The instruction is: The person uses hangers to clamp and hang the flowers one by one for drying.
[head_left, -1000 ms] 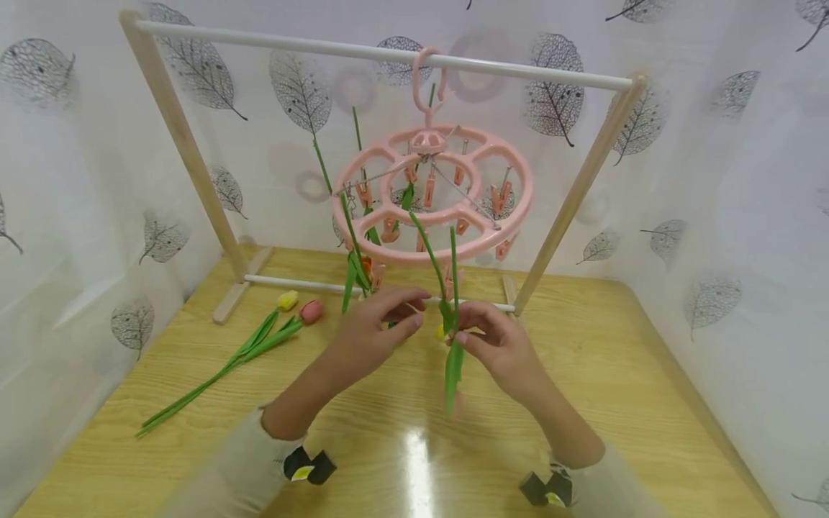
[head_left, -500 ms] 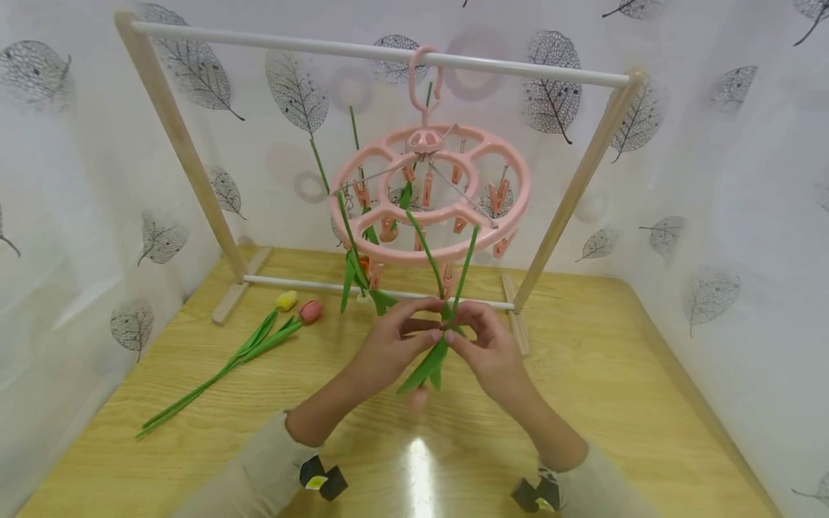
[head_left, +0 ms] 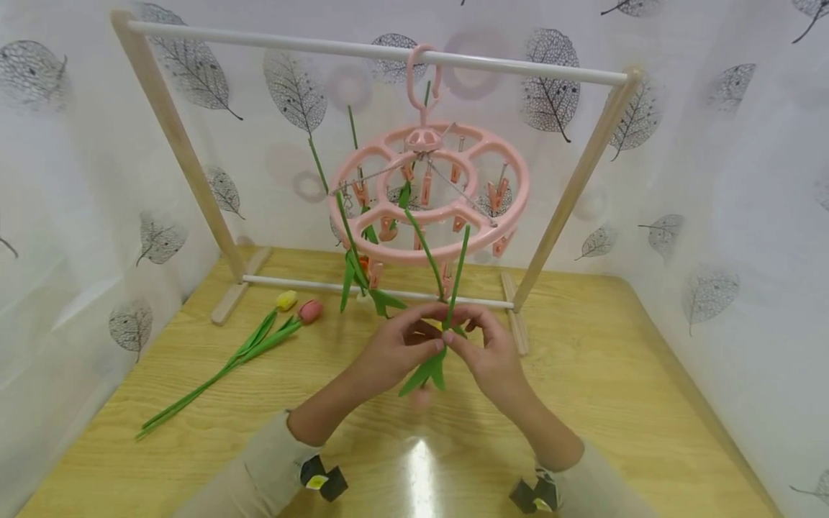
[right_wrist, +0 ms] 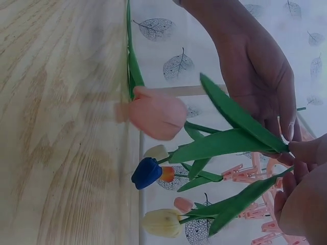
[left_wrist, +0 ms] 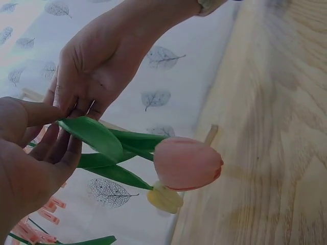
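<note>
A pink tulip hangs bloom-down between both hands, its green stem (head_left: 458,273) pointing up before the pink clip hanger (head_left: 518,216). My right hand (head_left: 488,352) pinches the stem just above the leaves. My left hand (head_left: 391,352) meets it there, thumb and fingers curled at the leaf base. The pink bloom (left_wrist: 186,163) is sharp in the left wrist view and faint in the head view. Close behind, a pale yellow tulip (right_wrist: 162,223) hangs head-down. The hands hide any clip at the pinch.
The hanger hooks over the white rail (head_left: 291,44) of a wooden-legged stand. More tulips, including a blue one (right_wrist: 147,172), hang upside down from it. A yellow tulip (head_left: 286,300) and a pink tulip (head_left: 311,311) lie on the table (head_left: 259,446) at left.
My left hand has moved right to meet my right hand at the stem. The tulip's bloom end has swung left and its stem top leans right.
</note>
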Demonstrator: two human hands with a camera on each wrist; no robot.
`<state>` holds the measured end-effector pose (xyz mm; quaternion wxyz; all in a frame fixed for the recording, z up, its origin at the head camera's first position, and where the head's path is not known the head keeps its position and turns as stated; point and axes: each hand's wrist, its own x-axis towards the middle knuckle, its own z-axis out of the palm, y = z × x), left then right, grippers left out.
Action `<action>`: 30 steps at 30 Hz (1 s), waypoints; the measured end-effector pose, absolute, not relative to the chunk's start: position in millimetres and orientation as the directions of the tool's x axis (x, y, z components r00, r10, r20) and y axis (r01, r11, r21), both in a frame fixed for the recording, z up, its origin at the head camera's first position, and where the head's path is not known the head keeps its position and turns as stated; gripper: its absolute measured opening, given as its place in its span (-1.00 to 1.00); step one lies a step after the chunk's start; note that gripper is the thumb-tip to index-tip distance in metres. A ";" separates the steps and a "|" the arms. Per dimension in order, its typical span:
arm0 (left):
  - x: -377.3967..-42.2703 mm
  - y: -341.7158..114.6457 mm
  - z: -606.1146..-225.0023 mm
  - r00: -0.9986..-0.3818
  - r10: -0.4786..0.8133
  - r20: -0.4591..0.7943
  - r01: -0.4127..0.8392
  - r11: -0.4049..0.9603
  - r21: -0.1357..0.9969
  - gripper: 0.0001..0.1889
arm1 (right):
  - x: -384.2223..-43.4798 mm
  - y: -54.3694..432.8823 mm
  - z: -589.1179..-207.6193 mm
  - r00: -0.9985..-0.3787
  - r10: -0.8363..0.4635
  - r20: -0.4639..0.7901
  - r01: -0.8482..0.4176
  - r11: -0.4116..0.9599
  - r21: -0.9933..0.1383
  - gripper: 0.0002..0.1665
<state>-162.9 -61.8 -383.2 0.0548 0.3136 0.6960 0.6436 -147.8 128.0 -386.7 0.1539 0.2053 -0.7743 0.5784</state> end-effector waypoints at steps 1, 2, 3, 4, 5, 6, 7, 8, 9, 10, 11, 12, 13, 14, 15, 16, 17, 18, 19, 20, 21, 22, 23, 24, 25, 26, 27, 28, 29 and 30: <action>-163.1 -61.5 -383.3 -0.795 0.507 0.333 0.373 -0.024 0.928 -0.52 | -148.5 127.6 -387.1 -0.864 -0.136 0.485 -0.504 0.237 -0.831 -0.67; -163.3 -61.3 -383.6 -0.794 0.508 0.335 0.377 -0.022 0.926 -0.52 | -148.7 127.0 -387.3 -0.860 -0.134 0.493 -0.511 0.227 -0.829 -0.67; -163.4 -61.1 -383.7 -0.793 0.508 0.337 0.381 -0.019 0.924 -0.51 | -149.0 126.6 -387.6 -0.857 -0.130 0.498 -0.515 0.220 -0.828 -0.66; -163.4 -61.0 -383.8 -0.792 0.508 0.338 0.385 -0.014 0.923 -0.50 | -148.7 126.2 -387.4 -0.853 -0.128 0.505 -0.521 0.213 -0.826 -0.66; -163.3 -60.8 -383.9 -0.792 0.508 0.339 0.388 -0.010 0.922 -0.49 | -148.3 125.8 -387.3 -0.850 -0.126 0.511 -0.526 0.208 -0.825 -0.66; -163.3 -60.7 -383.9 -0.792 0.508 0.339 0.391 -0.005 0.920 -0.49 | -147.8 125.5 -387.3 -0.850 -0.123 0.512 -0.527 0.205 -0.825 -0.66; -163.3 -60.6 -384.0 -0.791 0.509 0.338 0.393 -0.001 0.920 -0.48 | -147.5 125.2 -387.4 -0.849 -0.121 0.514 -0.528 0.204 -0.824 -0.65; -163.2 -60.6 -384.0 -0.793 0.509 0.336 0.393 0.006 0.919 -0.48 | -147.1 125.1 -387.5 -0.848 -0.120 0.516 -0.530 0.206 -0.823 -0.65; -162.9 -60.6 -383.7 -0.794 0.509 0.334 0.394 0.011 0.919 -0.48 | -146.8 125.1 -387.5 -0.848 -0.118 0.517 -0.530 0.208 -0.822 -0.64; -162.9 -60.5 -383.8 -0.794 0.509 0.332 0.394 0.014 0.919 -0.47 | -146.6 125.1 -387.6 -0.846 -0.118 0.521 -0.534 0.212 -0.819 -0.63; -162.9 -60.4 -383.9 -0.794 0.509 0.331 0.394 0.017 0.919 -0.47 | -146.5 125.2 -387.8 -0.844 -0.118 0.522 -0.535 0.215 -0.817 -0.63; -163.0 -60.4 -384.0 -0.795 0.509 0.330 0.394 0.019 0.919 -0.47 | -146.6 125.6 -387.9 -0.842 -0.118 0.526 -0.539 0.218 -0.814 -0.62; -163.0 -60.5 -384.1 -0.795 0.510 0.328 0.393 0.022 0.919 -0.46 | -146.6 125.8 -387.9 -0.838 -0.120 0.532 -0.545 0.221 -0.809 -0.62; -162.9 -60.5 -384.0 -0.796 0.510 0.327 0.394 0.025 0.919 -0.46 | -146.4 126.1 -387.8 -0.833 -0.120 0.539 -0.552 0.222 -0.804 -0.61; -162.8 -60.6 -383.9 -0.796 0.510 0.327 0.395 0.028 0.918 -0.45 | -146.3 126.6 -387.7 -0.830 -0.121 0.545 -0.557 0.222 -0.800 -0.60; -162.7 -60.7 -383.8 -0.795 0.512 0.325 0.395 0.030 0.918 -0.44 | -146.3 127.2 -387.6 -0.825 -0.122 0.552 -0.565 0.222 -0.795 -0.60; -162.4 -60.8 -383.6 -0.794 0.514 0.324 0.396 0.035 0.917 -0.44 | -146.3 127.8 -387.3 -0.820 -0.123 0.559 -0.571 0.223 -0.790 -0.59; -162.0 -60.9 -383.3 -0.795 0.516 0.321 0.397 0.042 0.917 -0.44 | -146.5 128.5 -387.0 -0.816 -0.124 0.565 -0.578 0.225 -0.785 -0.57; -161.5 -61.0 -382.9 -0.794 0.518 0.318 0.399 0.049 0.916 -0.44 | -146.8 129.2 -386.6 -0.811 -0.124 0.572 -0.584 0.229 -0.779 -0.56; -160.9 -61.1 -382.6 -0.794 0.522 0.312 0.399 0.060 0.915 -0.44 | -146.9 130.1 -386.1 -0.808 -0.122 0.576 -0.588 0.234 -0.774 -0.56; -160.3 -61.2 -382.4 -0.794 0.526 0.304 0.399 0.075 0.914 -0.45 | -147.2 130.9 -385.4 -0.805 -0.119 0.582 -0.592 0.240 -0.770 -0.56; -159.9 -61.3 -382.4 -0.794 0.532 0.296 0.400 0.089 0.912 -0.46 | -147.7 131.7 -384.9 -0.801 -0.115 0.587 -0.596 0.246 -0.765 -0.57; -159.4 -61.2 -382.3 -0.791 0.538 0.290 0.403 0.103 0.909 -0.46 | -148.0 132.5 -384.3 -0.801 -0.109 0.589 -0.596 0.250 -0.763 -0.58; -159.0 -61.0 -382.5 -0.790 0.543 0.283 0.405 0.116 0.907 -0.47 | -148.4 133.2 -383.8 -0.801 -0.102 0.590 -0.595 0.254 -0.763 -0.59; -158.6 -60.8 -382.6 -0.787 0.549 0.281 0.409 0.125 0.904 -0.48 | -148.3 133.8 -383.1 -0.801 -0.094 0.591 -0.593 0.256 -0.763 -0.62; -158.3 -60.5 -382.8 -0.786 0.553 0.277 0.411 0.132 0.902 -0.48 | -148.3 134.5 -382.7 -0.803 -0.087 0.589 -0.589 0.256 -0.766 -0.64; -158.2 -60.0 -382.9 -0.783 0.556 0.279 0.415 0.132 0.900 -0.48 | -148.1 134.9 -382.3 -0.805 -0.082 0.588 -0.587 0.252 -0.769 -0.67; -158.2 -59.7 -383.1 -0.781 0.557 0.283 0.419 0.129 0.899 -0.48 | -147.9 135.2 -381.9 -0.807 -0.077 0.586 -0.585 0.248 -0.772 -0.69; -158.1 -59.3 -383.2 -0.781 0.555 0.287 0.421 0.129 0.898 -0.48 | -147.6 135.3 -381.3 -0.808 -0.071 0.585 -0.583 0.244 -0.775 -0.70; -158.0 -59.1 -383.2 -0.783 0.551 0.289 0.421 0.127 0.898 -0.48 | -147.1 135.3 -381.1 -0.808 -0.066 0.586 -0.582 0.241 -0.776 -0.72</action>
